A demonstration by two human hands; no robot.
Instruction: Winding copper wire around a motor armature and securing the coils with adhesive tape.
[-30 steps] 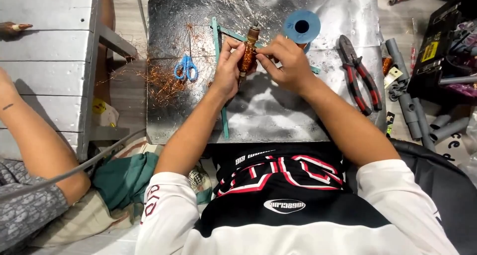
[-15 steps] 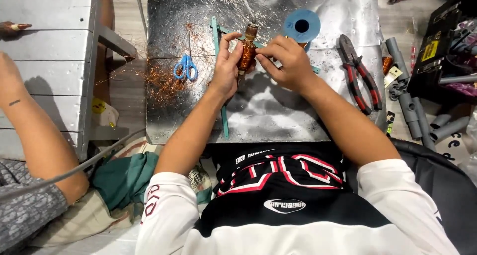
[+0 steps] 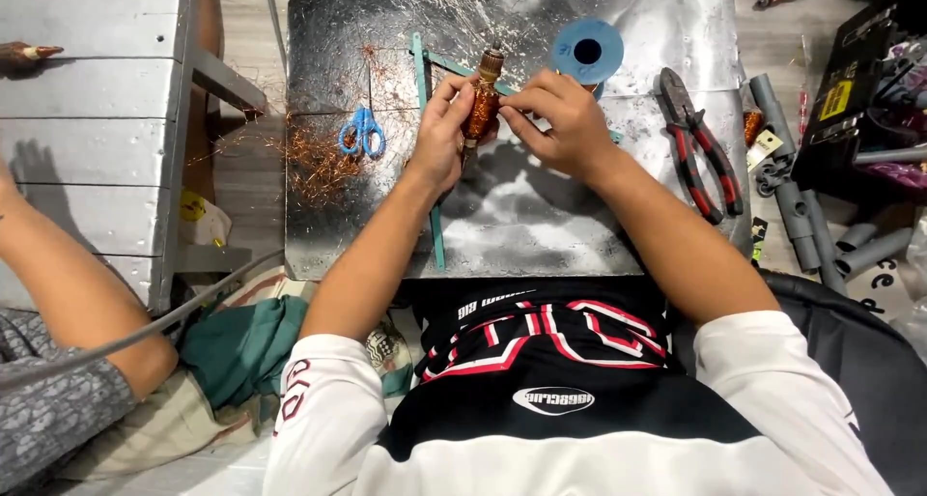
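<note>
Gripping a copper-wound rotor upright above the middle of the worktop, the left hand closes round its windings while the right hand pinches beside it. It looks small, rigid and fairly dense; the thin wire seems easily damaged, so the shaft ends are the safer hold. Scissors lie near the left edge, pliers near the right.

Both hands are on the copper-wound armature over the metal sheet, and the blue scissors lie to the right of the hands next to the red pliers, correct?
Not quite. The head view shows the blue scissors left of the left hand, by the loose copper wire. The red pliers lie to the right of the right hand. Both hands do hold the copper-wound armature over the metal sheet.
</note>
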